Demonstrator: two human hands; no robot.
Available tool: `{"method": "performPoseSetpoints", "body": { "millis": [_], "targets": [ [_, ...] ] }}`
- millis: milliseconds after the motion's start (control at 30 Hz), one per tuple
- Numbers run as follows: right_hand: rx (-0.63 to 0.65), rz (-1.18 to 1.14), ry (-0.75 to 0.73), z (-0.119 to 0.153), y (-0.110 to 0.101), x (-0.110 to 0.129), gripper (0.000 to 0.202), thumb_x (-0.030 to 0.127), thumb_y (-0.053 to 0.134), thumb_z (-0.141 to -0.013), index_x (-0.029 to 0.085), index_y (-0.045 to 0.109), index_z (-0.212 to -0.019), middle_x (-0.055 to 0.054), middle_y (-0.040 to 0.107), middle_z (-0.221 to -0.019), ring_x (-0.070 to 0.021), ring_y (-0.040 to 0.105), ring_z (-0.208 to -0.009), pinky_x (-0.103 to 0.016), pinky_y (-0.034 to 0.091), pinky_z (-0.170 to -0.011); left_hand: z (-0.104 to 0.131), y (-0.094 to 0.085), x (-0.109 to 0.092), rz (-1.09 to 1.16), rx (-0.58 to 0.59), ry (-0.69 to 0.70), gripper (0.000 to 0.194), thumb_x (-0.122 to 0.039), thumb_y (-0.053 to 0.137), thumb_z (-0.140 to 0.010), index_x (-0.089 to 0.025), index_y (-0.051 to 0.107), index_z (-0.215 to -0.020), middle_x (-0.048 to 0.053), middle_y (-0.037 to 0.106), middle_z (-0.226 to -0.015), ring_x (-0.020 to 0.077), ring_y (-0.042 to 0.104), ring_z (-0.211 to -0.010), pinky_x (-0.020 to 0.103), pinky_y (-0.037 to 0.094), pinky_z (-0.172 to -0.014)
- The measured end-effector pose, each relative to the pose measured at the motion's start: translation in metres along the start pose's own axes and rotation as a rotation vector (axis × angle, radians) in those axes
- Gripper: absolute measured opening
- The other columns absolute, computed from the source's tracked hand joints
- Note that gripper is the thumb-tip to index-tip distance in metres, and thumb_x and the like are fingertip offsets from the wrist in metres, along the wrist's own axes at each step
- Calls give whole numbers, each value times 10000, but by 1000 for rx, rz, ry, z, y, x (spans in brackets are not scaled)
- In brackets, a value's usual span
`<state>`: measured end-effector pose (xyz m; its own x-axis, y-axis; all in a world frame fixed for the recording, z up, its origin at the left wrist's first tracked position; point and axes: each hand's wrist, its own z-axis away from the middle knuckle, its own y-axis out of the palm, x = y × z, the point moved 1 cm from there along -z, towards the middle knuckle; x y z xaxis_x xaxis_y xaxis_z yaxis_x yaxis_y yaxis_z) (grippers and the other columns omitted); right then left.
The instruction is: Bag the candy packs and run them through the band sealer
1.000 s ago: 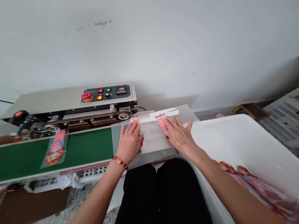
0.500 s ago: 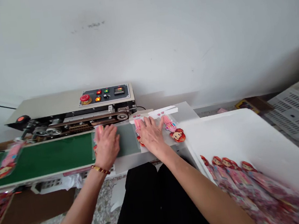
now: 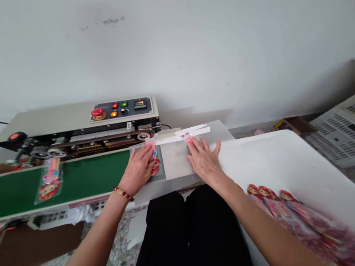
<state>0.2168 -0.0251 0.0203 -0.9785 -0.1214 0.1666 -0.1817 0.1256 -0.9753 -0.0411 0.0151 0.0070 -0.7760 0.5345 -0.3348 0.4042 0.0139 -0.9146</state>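
Note:
My left hand point(image 3: 139, 169) lies over a clear packet with a pink doll-printed item point(image 3: 156, 168), at the right end of the green belt. Its fingers are stretched out on the packet, not wrapped round it. My right hand point(image 3: 204, 160) rests with spread fingers on the pale flat plate point(image 3: 174, 163). Beneath those fingers is another pink item point(image 3: 188, 140), mostly hidden. Further left, a packet with a red-haired doll figure point(image 3: 50, 181) lies on the green belt point(image 3: 89, 177) beside the sealing machine point(image 3: 77, 123).
White strips point(image 3: 193, 131) lie along the plate's back edge. To the right, a white tub point(image 3: 263, 153) holds several doll packets point(image 3: 288, 205). A white plastic crate point(image 3: 347, 130) stands at far right. Below the belt at left is a cardboard box point(image 3: 40, 251).
The doll packets have shifted left, one well along the belt. My left hand has moved right onto the following packet. My right hand has moved right, over another one.

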Motion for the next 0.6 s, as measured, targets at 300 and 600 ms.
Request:
{"method": "performPoseSetpoints", "body": {
  "millis": [300, 600],
  "targets": [
    [111, -174, 63, -31, 17, 90, 499, 321, 336, -1069, 151, 429, -1529, -174, 290, -1644, -443, 205, -1509, -818, 172, -1114, 27, -18, 24, -206, -184, -208, 353, -306, 382, -1005, -285, 590, -1290, 84, 622, -1424, 288, 529, -1378, 650, 130, -1257],
    [56, -96, 176, 4, -9, 9, 461, 269, 340, -1037, 255, 536, -1455, -107, 426, -1585, -361, 337, -1474, -792, 189, -1130, -27, 27, -68, -35, -5, -28, 462, -275, 411, -1012, -117, 518, -1433, 166, 450, -1570, 303, 378, -1490, 580, 234, -1260]
  ]
}}
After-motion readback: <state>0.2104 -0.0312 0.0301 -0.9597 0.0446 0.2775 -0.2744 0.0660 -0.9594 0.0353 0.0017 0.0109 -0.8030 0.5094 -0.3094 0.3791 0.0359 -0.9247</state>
